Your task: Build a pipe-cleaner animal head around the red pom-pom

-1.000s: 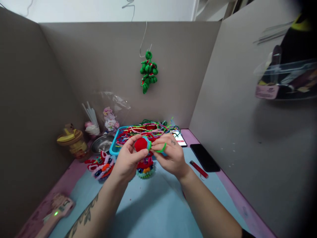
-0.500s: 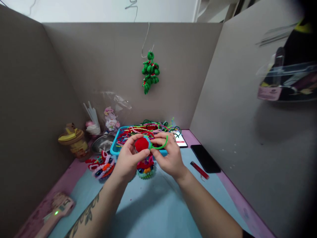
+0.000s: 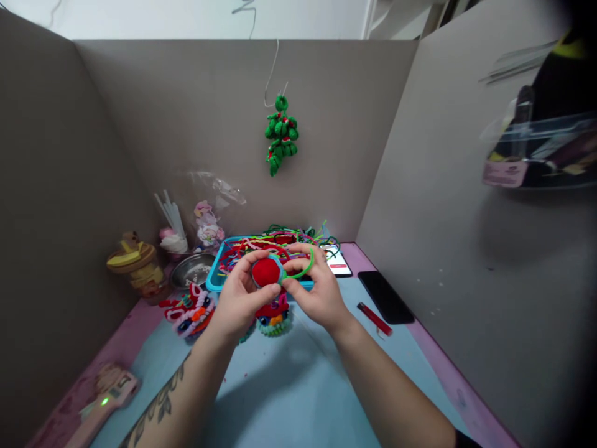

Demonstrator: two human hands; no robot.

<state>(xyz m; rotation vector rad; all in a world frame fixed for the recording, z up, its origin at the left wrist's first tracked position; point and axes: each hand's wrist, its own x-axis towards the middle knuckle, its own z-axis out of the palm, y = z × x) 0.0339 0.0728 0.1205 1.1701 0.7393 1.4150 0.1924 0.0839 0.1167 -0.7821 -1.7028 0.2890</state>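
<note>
My left hand (image 3: 236, 298) is closed around a round red fuzzy piece (image 3: 266, 274) with a light blue rim, thumb below and fingers above. At the right side of that rim, my right hand (image 3: 321, 295) pinches a bright green pipe cleaner (image 3: 309, 264), whose free end curves up in front of the fingers. Just below the hands stands a small fuzzy animal head (image 3: 274, 320) in red and mint green, partly covered by them. Another animal head, red and pink (image 3: 192, 314), sits to the left of my left wrist.
Behind my hands is a blue tray (image 3: 212, 281) heaped with colourful pipe cleaners. A metal bowl (image 3: 192, 270) and yellow cup (image 3: 142, 270) stand left. A black phone (image 3: 385, 297) and red cutter-like tool (image 3: 374, 319) lie right. A green ornament (image 3: 282, 137) hangs from the back panel.
The whole view has shifted very slightly. Both hands keep the same hold on the red piece and the green pipe cleaner, which has tilted only a little.
</note>
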